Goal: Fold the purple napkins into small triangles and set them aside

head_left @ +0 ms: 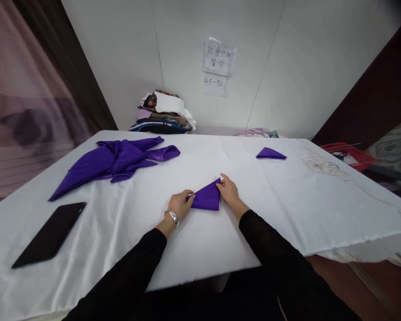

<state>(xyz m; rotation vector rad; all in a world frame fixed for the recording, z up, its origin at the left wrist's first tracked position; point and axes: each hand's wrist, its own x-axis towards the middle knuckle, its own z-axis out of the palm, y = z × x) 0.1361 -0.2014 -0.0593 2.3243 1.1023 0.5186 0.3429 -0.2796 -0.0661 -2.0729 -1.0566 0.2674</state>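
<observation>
A purple cloth napkin (206,197), folded into a triangle, lies in front of me on the white tablecloth. My left hand (180,205), with a silver bracelet at the wrist, pinches its left corner between thumb and fingers. At the napkin's upper right corner, my right hand (228,189) grips the edge in a pinch. Farther back on the right rests a second folded purple napkin (270,153), also a triangle. Loose, unfolded purple napkins (116,160) are heaped at the back left.
A dark flat tablet (50,234) lies at the left. Behind the table's far edge stands a stack of folded clothes (167,113) by the wall. Paper signs (218,58) hang on that wall. A red basket (349,156) is beyond the table's right side.
</observation>
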